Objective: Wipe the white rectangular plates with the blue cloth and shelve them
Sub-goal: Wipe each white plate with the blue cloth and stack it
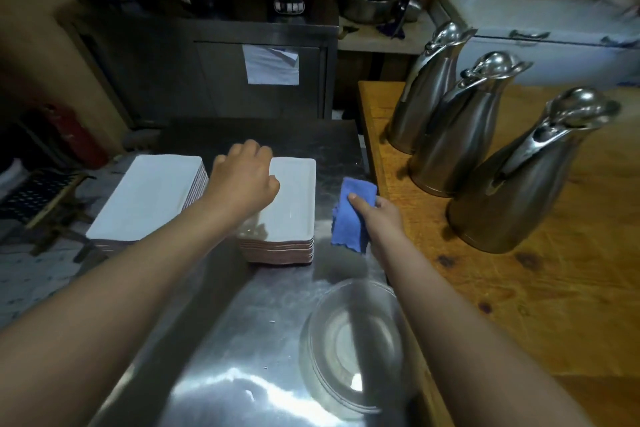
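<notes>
While the left hand (242,180) lies on the top plate (294,198) of a stack (277,250), its fingers are curled over the plate's far left corner and the thumb is laid on the white face. Whether the rim is truly clasped cannot be told, as the fingertips are hidden behind the knuckles. The cloth (351,218) is pinched between the thumb and fingers of the right hand (377,215) and hangs just right of that stack, apart from it, with its lower edge near the steel table (242,322). Left of the left hand's hold, a second stack (149,198) is set close beside the first. Nearer the body than the cloth grip a glass bowl (353,350) stands under the right forearm, and to the right of that grip three jugs (519,184) stand on a wooden top (519,305).

The step in hand is judged to be the taking of the top plate for wiping. The rim is best caught with fingertips under the lip and the thumb kept on top, so that one plate alone is parted and the stack below is not dragged. The far end should be raised first, then the plate drawn towards the cloth. The cloth would be better spread across the palm than left bunched, so the whole face is covered in few strokes. The bowl should be minded as the right arm is moved
</notes>
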`<move>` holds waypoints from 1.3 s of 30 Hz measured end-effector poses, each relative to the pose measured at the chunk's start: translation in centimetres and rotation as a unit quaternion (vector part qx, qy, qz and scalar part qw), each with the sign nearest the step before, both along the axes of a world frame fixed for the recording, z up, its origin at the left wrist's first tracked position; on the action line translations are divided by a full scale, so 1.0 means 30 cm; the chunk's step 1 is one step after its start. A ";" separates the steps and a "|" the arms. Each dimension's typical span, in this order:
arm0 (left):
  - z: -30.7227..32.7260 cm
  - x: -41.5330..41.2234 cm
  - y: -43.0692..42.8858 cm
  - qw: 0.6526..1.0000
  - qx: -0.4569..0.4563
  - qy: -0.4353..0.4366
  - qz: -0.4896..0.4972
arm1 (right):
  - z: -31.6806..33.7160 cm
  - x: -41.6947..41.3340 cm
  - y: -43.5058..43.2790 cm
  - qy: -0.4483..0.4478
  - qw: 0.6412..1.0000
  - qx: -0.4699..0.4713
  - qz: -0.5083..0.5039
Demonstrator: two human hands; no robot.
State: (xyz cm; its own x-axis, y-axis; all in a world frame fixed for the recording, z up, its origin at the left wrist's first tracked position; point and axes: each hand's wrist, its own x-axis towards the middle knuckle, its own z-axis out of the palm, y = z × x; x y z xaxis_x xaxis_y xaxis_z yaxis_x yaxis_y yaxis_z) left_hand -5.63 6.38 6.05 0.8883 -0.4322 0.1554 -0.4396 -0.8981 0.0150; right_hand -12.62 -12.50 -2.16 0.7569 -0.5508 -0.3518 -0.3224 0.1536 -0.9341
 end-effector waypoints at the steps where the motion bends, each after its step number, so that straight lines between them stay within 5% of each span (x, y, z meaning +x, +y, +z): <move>1: 0.019 -0.011 0.019 1.000 -0.004 -0.005 0.002 | 0.033 0.000 0.018 -0.008 1.000 -0.010 -0.002; 14: 0.160 0.008 0.384 0.998 -0.045 -0.020 0.035 | 0.255 0.068 0.364 -0.075 0.994 -0.074 0.023; 27: 0.217 0.217 0.902 0.998 -0.017 -0.014 -0.059 | 0.277 0.218 0.927 -0.066 0.995 -0.072 -0.036; 39: 0.048 0.369 0.971 0.996 -0.057 0.058 -0.025 | 0.222 0.349 1.017 -0.021 0.992 -0.121 -0.023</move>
State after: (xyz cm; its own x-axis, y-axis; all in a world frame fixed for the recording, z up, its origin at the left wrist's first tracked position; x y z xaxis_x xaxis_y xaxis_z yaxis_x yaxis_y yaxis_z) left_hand 5.43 35.50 7.49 0.8806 -0.4622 0.1042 -0.4736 -0.8645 0.1683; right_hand -2.15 18.02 4.51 0.7399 -0.6498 -0.1741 -0.2803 -0.0625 -0.9579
